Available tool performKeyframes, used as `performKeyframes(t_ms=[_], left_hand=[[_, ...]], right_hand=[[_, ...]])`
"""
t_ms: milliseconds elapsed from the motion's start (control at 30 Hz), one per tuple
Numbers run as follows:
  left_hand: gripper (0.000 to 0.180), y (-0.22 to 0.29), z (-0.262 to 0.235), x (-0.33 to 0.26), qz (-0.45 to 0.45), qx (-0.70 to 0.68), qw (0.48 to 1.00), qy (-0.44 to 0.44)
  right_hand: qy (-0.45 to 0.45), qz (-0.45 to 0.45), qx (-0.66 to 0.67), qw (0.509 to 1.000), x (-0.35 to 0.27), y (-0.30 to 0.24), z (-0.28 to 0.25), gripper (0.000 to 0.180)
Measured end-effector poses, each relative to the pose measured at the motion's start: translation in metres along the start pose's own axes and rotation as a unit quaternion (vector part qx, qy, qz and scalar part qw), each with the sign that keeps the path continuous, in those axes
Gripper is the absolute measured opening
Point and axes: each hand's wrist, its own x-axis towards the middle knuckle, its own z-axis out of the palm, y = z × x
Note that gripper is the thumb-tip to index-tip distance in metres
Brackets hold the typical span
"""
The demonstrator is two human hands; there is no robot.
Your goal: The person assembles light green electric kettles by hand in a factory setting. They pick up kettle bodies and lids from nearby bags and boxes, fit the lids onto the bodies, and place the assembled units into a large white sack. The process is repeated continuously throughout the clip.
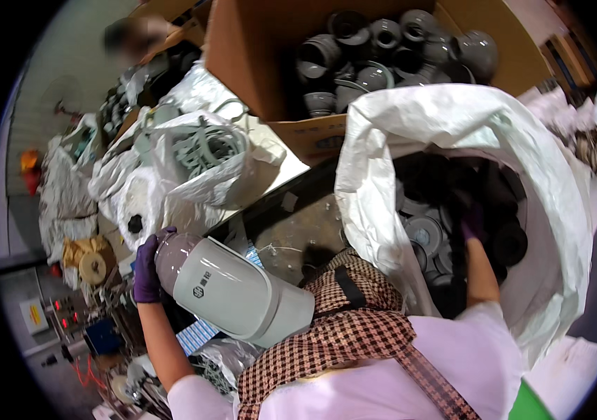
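Note:
My left hand (pixel 146 269), in a purple glove, grips the rounded end of a pale grey and white machine housing (pixel 235 294) at the lower left. My right hand (pixel 472 222), also in a purple glove, reaches down into a big white woven sack (pixel 410 126). The sack is full of dark grey round pipe fittings (pixel 428 234). The right fingers are sunk among the fittings, and whether they hold one is hidden. A checked scarf (pixel 344 315) and pale pink sleeves fill the lower middle.
A cardboard box (pixel 242 56) of grey pipe fittings stands behind the sack. Clear plastic bags of pale green rubber rings (pixel 204 150) lie at the left on a dark worktop (pixel 291 224). Another person (pixel 137 35) is at the upper left. Cluttered bags and tape rolls line the left side.

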Motion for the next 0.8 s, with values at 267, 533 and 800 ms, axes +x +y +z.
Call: performKeyframes(t_ms=[267, 533, 800], left_hand=[[0.058, -0.071, -0.058, -0.08, 0.12, -0.215, 0.941, 0.233], [0.057, -0.255, -0.065, -0.169, 0.212, -0.536, 0.759, 0.304], [0.056, -0.326, -0.056, -0.271, 0.21, -0.593, 0.644, 0.435]], right_hand=[[-0.216, -0.092, 0.386, 0.892, -0.082, -0.206, -0.104, 0.06], [-0.438, -0.256, 0.34, 0.792, -0.276, -0.401, 0.024, 0.057], [-0.511, -0.551, 0.028, 0.659, -0.358, -0.499, 0.039, 0.046]])
